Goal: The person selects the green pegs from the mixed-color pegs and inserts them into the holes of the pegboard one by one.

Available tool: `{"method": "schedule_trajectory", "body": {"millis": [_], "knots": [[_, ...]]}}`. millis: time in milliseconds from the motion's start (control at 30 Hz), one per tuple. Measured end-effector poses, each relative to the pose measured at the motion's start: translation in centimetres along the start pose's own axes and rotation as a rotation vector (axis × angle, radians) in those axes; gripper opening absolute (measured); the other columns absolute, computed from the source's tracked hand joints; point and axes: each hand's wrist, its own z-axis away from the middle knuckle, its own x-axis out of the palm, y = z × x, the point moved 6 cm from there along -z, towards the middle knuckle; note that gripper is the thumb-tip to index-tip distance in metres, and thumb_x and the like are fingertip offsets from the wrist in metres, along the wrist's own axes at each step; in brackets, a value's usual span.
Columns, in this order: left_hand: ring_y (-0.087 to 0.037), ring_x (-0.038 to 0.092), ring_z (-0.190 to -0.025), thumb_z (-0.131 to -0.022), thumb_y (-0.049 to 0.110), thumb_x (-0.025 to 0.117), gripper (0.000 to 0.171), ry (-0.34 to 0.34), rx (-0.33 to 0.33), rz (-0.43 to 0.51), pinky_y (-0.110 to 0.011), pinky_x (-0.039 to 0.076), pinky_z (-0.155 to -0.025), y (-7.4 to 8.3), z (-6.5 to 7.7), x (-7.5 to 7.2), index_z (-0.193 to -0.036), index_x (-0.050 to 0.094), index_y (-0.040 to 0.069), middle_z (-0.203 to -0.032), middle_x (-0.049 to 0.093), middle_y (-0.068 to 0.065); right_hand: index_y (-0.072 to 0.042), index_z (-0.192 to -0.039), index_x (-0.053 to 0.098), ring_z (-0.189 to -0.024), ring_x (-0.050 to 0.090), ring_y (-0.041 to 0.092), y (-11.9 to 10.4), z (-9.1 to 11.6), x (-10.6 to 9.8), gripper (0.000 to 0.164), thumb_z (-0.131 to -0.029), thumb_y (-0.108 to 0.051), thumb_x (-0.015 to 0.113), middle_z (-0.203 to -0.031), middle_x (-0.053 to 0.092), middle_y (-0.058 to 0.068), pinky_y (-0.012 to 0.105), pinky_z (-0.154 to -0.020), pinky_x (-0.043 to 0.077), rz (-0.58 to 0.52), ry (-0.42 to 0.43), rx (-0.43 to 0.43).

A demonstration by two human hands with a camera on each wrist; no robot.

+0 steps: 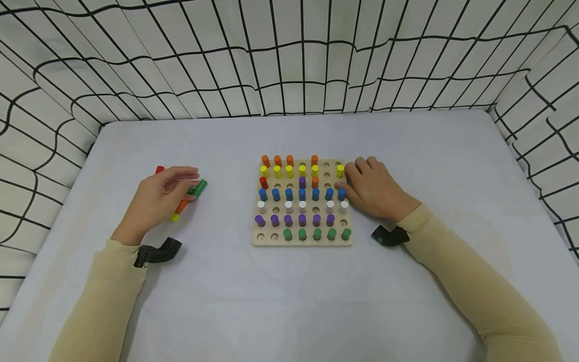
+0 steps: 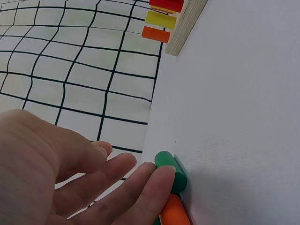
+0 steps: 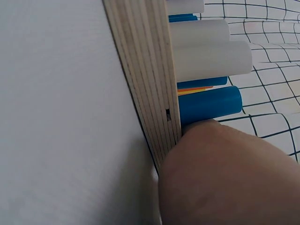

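Over a small cluster of loose pegs on the left, my left hand (image 1: 158,196) hovers palm inward with fingers loosely bent and thumb apart. In the left wrist view, a fingertip overlaps a green peg (image 2: 165,161); contact is hard to tell. An orange peg (image 1: 182,206), a yellow peg (image 1: 174,217) and a red peg (image 1: 160,169) show around that hand. My right hand (image 1: 377,188) rests against the right edge of a wooden pegboard (image 1: 300,243), thumb by the end blue peg (image 3: 213,104). Its other fingers lie loosely along the edge near a yellow peg.
Rows of orange, yellow, red, blue, white, purple and green pegs stand in the board, with several bare holes among them. A purple peg (image 1: 302,182) stands in the third row. Black wire mesh (image 1: 303,83) borders the white table (image 1: 298,301) at the back and sides.
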Motion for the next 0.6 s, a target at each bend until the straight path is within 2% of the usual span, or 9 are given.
{"method": "schedule_trajectory", "body": {"millis": [100,167,267,333,400,567,600], "knots": [[0.006,0.074,-0.079,-0.108,0.023,0.052,0.037,0.018,0.034,-0.048,-0.001,0.05,-0.073,0.5,0.0,0.1,-0.141,0.06,0.009,-0.133,0.071,-0.019,-0.005,-0.115,0.056,-0.095,0.05,0.032,0.0,0.0,0.0,0.043,-0.107,-0.047,0.051,-0.099,0.058,0.013,0.043,-0.082,0.045,0.001,-0.003,0.002],[-0.005,0.077,-0.083,-0.106,0.019,0.055,0.035,0.035,0.065,-0.09,0.0,0.049,-0.073,0.8,0.0,0.3,-0.138,0.063,0.007,-0.13,0.072,-0.02,-0.005,-0.115,0.056,-0.096,0.05,0.032,0.0,0.0,0.0,0.043,-0.107,-0.047,0.051,-0.1,0.058,0.013,0.043,-0.083,0.045,0.002,-0.004,0.002],[-0.026,0.077,-0.1,-0.103,0.014,0.061,0.034,0.047,0.109,-0.155,-0.014,0.058,-0.08,1.4,0.0,0.6,-0.136,0.065,0.005,-0.127,0.073,-0.021,-0.005,-0.115,0.056,-0.096,0.05,0.032,0.0,0.0,0.0,0.044,-0.107,-0.048,0.051,-0.1,0.058,0.013,0.043,-0.083,0.045,0.001,-0.007,0.003],[-0.034,0.074,-0.11,-0.1,0.012,0.065,0.035,0.041,0.129,-0.178,-0.024,0.061,-0.085,1.7,0.0,1.0,-0.135,0.066,0.005,-0.126,0.073,-0.02,-0.005,-0.115,0.056,-0.096,0.05,0.032,0.0,0.0,0.1,0.043,-0.107,-0.048,0.051,-0.1,0.058,0.013,0.043,-0.083,0.045,0.0,-0.008,0.005],[-0.036,0.072,-0.114,-0.099,0.01,0.067,0.037,0.034,0.131,-0.193,-0.038,0.061,-0.089,1.9,0.1,1.2,-0.136,0.065,0.004,-0.126,0.073,-0.021,-0.005,-0.116,0.056,-0.096,0.05,0.031,0.0,0.0,0.1,0.044,-0.107,-0.048,0.051,-0.1,0.058,0.013,0.043,-0.083,0.045,0.0,-0.01,0.005],[-0.037,0.075,-0.1,-0.095,0.009,0.073,0.041,0.018,0.093,-0.201,-0.051,0.061,-0.088,2.0,0.2,1.8,-0.135,0.066,0.006,-0.123,0.075,-0.022,-0.006,-0.116,0.056,-0.096,0.05,0.031,0.1,0.0,0.1,0.044,-0.107,-0.048,0.05,-0.101,0.058,0.012,0.043,-0.083,0.045,-0.002,-0.012,0.007],[-0.036,0.075,-0.097,-0.094,0.009,0.074,0.041,0.019,0.093,-0.21,-0.049,0.062,-0.087,2.0,0.1,2.0,-0.135,0.067,0.006,-0.122,0.075,-0.022,-0.006,-0.117,0.056,-0.096,0.05,0.031,0.1,0.0,0.1,0.044,-0.107,-0.048,0.05,-0.101,0.058,0.012,0.042,-0.083,0.045,-0.002,-0.013,0.007]]}}
